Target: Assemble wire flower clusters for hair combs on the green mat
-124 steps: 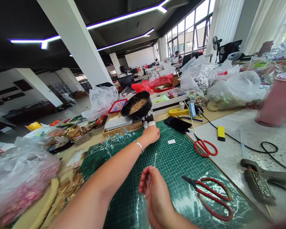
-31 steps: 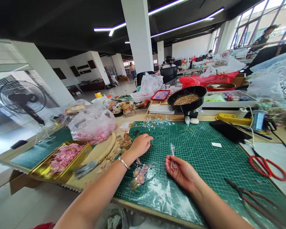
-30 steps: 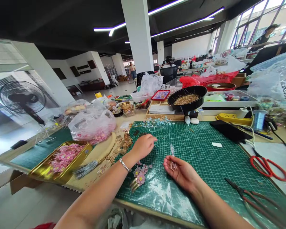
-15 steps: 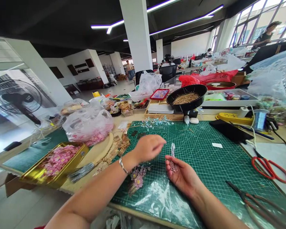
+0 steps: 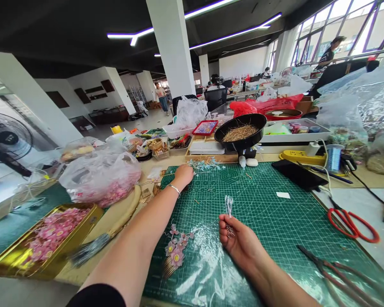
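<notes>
My right hand (image 5: 240, 241) is closed round a bundle of thin white wires (image 5: 229, 206), their looped ends sticking up above the fingers and the lower ends lying in the palm. Farther off, my left hand (image 5: 184, 174) is stretched over the far left part of the green cutting mat (image 5: 256, 204), at the edge of a pile of pale blue sprigs (image 5: 208, 164). The back of that hand hides its fingers. A hair comb with pink flowers (image 5: 176, 251) lies on the mat between my forearms.
To the left are a gold tray of pink flowers (image 5: 94, 212), a plastic bag (image 5: 97, 172) and a wire bundle (image 5: 91, 251). Pliers (image 5: 323, 262) and red-handled scissors (image 5: 348, 221) lie right. A black pan of straw-like pieces (image 5: 257, 138) stands behind. Other people are in the background.
My left hand has moved away from the right hand, forward and left to the pale blue sprigs. My right hand still holds the white wires, fingers now curled more tightly. The view has shifted right.
</notes>
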A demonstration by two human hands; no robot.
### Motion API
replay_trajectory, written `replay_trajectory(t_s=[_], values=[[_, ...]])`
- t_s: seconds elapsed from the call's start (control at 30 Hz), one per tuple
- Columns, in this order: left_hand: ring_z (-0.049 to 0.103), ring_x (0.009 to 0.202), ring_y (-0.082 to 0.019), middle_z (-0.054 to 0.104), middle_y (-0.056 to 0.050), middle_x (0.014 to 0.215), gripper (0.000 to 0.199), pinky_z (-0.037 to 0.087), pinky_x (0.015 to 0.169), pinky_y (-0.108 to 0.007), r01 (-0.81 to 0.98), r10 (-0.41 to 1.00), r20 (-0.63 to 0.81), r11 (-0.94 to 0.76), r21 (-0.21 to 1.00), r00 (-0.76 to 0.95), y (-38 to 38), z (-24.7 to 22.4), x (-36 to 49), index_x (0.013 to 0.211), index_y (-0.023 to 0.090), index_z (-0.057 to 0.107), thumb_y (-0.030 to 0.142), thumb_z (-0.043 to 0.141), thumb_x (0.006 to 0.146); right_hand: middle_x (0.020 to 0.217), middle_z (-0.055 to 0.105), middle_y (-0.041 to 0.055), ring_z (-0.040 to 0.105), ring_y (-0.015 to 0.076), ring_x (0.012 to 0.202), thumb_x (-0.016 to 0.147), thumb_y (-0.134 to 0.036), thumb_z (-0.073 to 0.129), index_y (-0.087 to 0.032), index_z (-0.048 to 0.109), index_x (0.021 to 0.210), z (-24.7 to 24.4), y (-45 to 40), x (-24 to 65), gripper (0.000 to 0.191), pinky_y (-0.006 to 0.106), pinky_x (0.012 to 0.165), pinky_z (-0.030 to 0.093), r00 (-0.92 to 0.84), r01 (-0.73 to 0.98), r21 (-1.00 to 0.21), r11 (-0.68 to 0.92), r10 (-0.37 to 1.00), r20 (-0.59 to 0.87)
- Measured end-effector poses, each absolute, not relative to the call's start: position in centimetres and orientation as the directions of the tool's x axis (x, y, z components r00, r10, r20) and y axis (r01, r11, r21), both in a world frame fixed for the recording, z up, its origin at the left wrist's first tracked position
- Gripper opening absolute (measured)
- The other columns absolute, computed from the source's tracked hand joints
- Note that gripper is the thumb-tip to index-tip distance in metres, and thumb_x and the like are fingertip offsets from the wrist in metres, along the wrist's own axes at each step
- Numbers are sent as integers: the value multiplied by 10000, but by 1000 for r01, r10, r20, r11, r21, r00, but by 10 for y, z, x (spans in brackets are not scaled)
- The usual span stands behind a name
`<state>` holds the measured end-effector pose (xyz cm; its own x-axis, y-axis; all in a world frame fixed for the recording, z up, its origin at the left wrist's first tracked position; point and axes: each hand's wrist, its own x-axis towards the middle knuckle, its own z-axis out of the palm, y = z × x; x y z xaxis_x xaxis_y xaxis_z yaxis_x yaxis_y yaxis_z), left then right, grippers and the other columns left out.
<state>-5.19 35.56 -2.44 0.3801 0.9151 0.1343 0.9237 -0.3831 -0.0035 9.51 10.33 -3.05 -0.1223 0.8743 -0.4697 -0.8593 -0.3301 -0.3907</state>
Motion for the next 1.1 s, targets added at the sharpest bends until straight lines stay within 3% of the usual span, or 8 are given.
replay_trajectory(t_s=[0.23,0.43,0.57,0.63,0.87,0.97,1.1], values=[[610,851,-212,681,-71,931,160,448,734,-295,925,926,75,-374,66,370,326,-22,-74,810,191,695,198,537,784,664,584,30,538,81,515,846,-125,543,-77,621,837,-30,100,94,91,183,469,491,-153,-827,-440,-351,892,-424],[603,799,-152,683,-16,918,210,430,673,-245,911,930,163,-359,203,331,275,15,-71,891,212,669,279,474,850,755,659,99,648,152,678,853,-93,510,-73,627,819,-30,105,97,123,249,630,564,-67,-839,-465,-283,902,-427],[582,807,-138,663,2,890,208,425,709,-248,834,867,255,-488,258,428,202,28,-52,855,227,657,310,467,865,890,681,148,663,204,847,860,-97,494,-71,635,832,-31,106,95,147,289,753,561,-55,-847,-466,-255,915,-401],[570,758,-147,646,-12,830,206,423,670,-261,801,821,271,-560,212,503,166,24,-42,808,210,650,281,465,864,907,682,144,658,197,869,870,-95,470,-74,642,846,-31,106,94,175,291,784,552,-63,-853,-460,-248,922,-381],[567,758,-185,616,-56,810,187,455,662,-305,790,761,262,-613,-10,593,116,2,-26,832,151,629,196,452,871,793,669,77,619,109,677,862,-90,481,-75,656,886,-33,105,94,178,198,637,530,-157,-837,-461,-297,935,-317],[565,804,-200,625,-48,837,167,469,701,-325,741,718,259,-672,17,646,112,11,-31,840,164,636,281,519,857,734,652,59,591,101,612,842,-113,513,-83,651,833,-36,104,94,142,186,555,507,-206,-805,-490,-335,932,-298],[574,896,-189,660,-30,927,245,458,803,-346,640,633,281,-764,80,721,120,32,-46,956,197,645,296,424,915,635,586,10,520,66,509,800,-170,595,-116,613,765,-33,100,97,67,151,462,450,-345,-719,-536,-441,897,-276]])
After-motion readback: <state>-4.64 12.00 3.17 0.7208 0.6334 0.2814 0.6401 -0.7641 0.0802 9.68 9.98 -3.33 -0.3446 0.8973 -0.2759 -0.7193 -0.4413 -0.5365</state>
